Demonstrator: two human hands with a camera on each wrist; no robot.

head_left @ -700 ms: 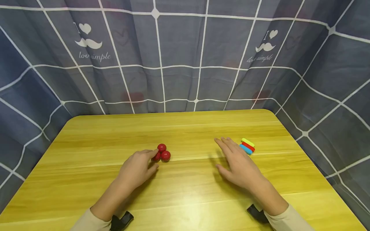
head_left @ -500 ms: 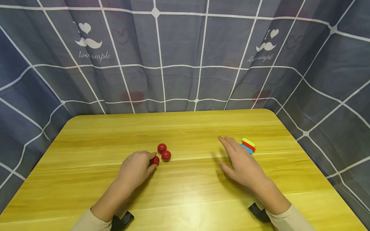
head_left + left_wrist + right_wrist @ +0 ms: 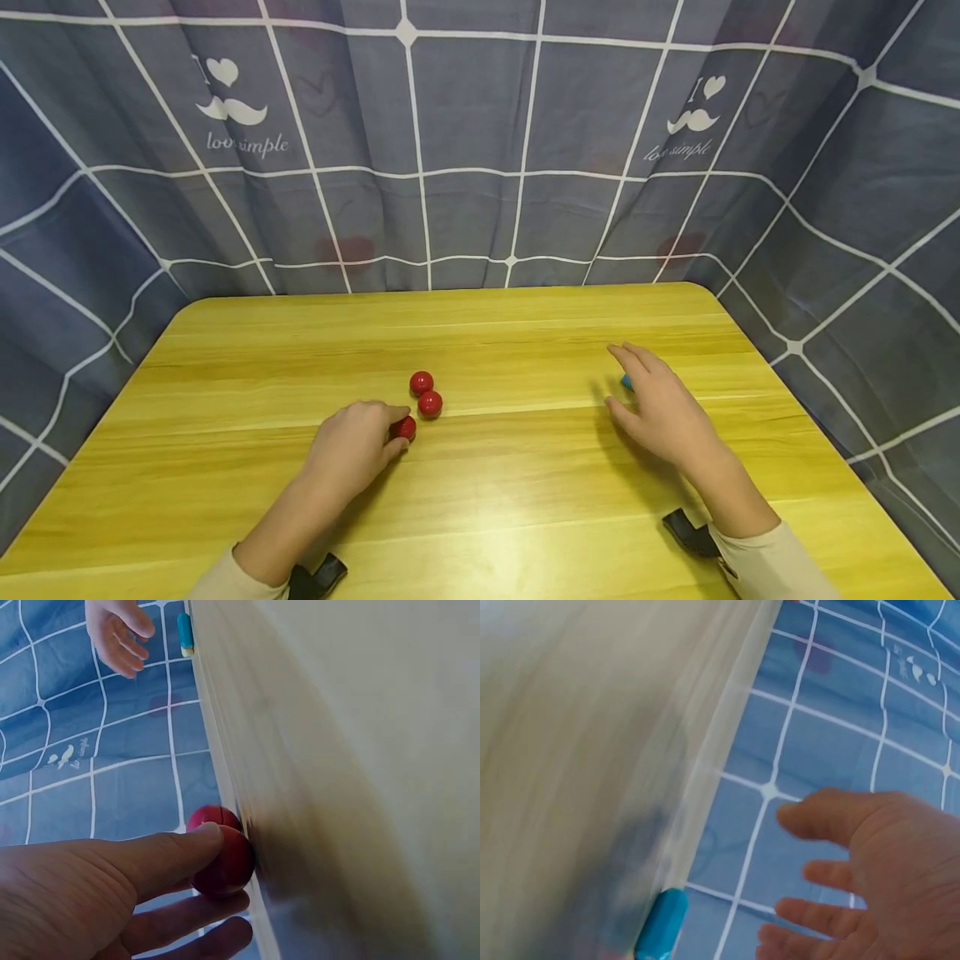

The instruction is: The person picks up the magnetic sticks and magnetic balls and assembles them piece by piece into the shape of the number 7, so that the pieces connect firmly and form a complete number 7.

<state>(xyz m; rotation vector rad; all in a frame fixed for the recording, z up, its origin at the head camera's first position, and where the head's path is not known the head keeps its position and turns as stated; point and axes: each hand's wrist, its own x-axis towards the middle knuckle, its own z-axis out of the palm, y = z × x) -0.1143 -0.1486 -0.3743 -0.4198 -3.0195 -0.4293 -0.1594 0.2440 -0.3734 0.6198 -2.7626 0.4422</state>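
Observation:
My left hand [image 3: 351,454] pinches a shiny red ball [image 3: 406,428] between thumb and fingers, low over the wooden table. In the left wrist view the thumb overlaps this red ball [image 3: 231,866], with another one [image 3: 210,815] showing behind it. Two more red balls, a far one [image 3: 422,383] and a near one [image 3: 430,405], sit side by side just past the fingertips. Over on the right, my right hand [image 3: 666,417] hovers with fingers extended, holding nothing. It covers most of a row of small coloured bars; only the blue bar [image 3: 627,382] peeks out beside the fingers.
The wooden table [image 3: 480,508] has rounded far corners. A grey-blue curtain [image 3: 472,217] with a white grid hangs behind it and along both sides. Dark straps sit at both wrists, the left one [image 3: 318,575] and the right one [image 3: 686,533].
My left hand has taken hold of one red ball and drawn it slightly nearer, away from the other two. My right hand has moved right, over the coloured bars.

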